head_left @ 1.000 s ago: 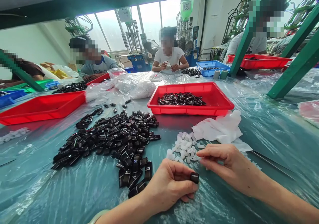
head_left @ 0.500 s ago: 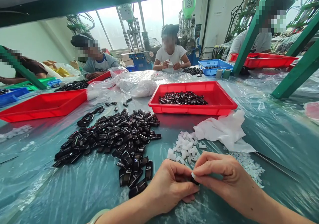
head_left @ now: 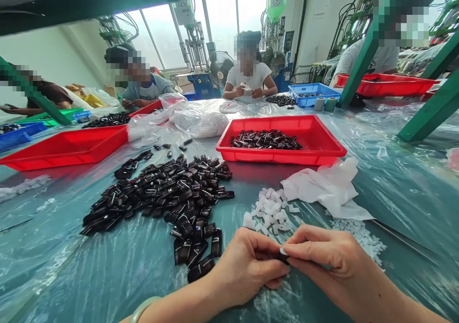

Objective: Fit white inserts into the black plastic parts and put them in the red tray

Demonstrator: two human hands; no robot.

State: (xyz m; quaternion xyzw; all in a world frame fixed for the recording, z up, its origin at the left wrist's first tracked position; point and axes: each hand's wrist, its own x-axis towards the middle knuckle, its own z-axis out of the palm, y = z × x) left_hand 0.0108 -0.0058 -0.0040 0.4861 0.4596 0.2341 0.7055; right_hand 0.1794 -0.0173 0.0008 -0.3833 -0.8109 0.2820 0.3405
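My left hand [head_left: 247, 263] is closed round a small glossy black plastic piece [head_left: 284, 258], mostly covered by the fingers. A small white piece [head_left: 283, 251] shows at the end of the black one, where the thumb and forefinger of my right hand [head_left: 328, 261] pinch it. Both hands meet at the front of the table. Just beyond them lies a heap of white plastic pieces [head_left: 270, 208]. Left of my left hand spreads a large pile of black pieces [head_left: 179, 189]. Smaller translucent bits [head_left: 362, 239] lie beyond my right hand.
A red tray [head_left: 283, 156] with black pieces stands ahead, another red tray [head_left: 68, 158] at left. Crumpled white sheeting [head_left: 322, 189] and pointed metal tweezers [head_left: 401, 239] lie at right. Green posts [head_left: 373, 45] rise from the plastic-covered table; several people sit around it.
My right fingers have shifted slightly and the white piece now sits flatter against the end of the black piece. The whole view has moved a little; the person opposite still handles a white item.
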